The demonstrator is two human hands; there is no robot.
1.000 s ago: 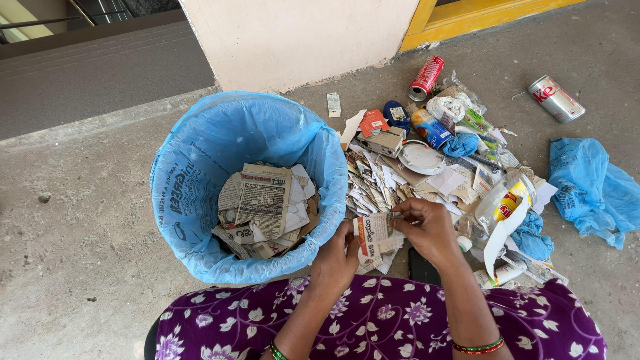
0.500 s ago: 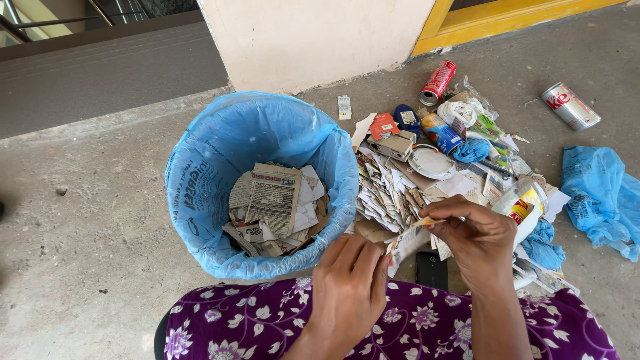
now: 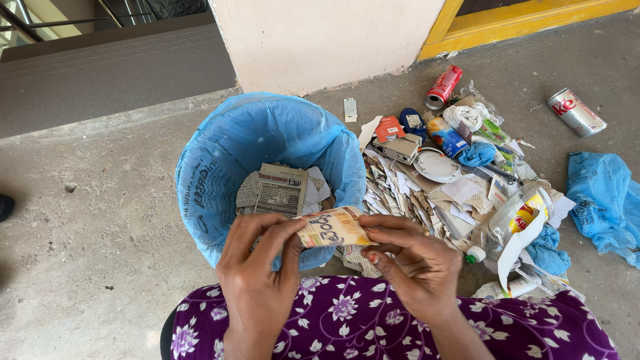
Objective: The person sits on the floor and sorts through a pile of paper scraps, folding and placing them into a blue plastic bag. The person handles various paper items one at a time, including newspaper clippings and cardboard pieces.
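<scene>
- Rough grey concrete floor point(image 3: 80, 220), lit by flat daylight.
- Cream plastered wall point(image 3: 320, 37) is seen at top centre.
- Yellow painted door frame point(image 3: 527, 20) is set at upper right.
- Dark grey raised ledge point(image 3: 113, 73) is seen at upper left.

both hands were raised together in front of the lap, backs toward the camera. the left hand point(image 3: 257, 277) had its thumb and forefinger pinched in a closed grip, fingers curled inward. the right hand point(image 3: 413, 267) mirrored it, fingertips pinched and pointing left, wrist bent, forearm running down to the lower edge.
</scene>
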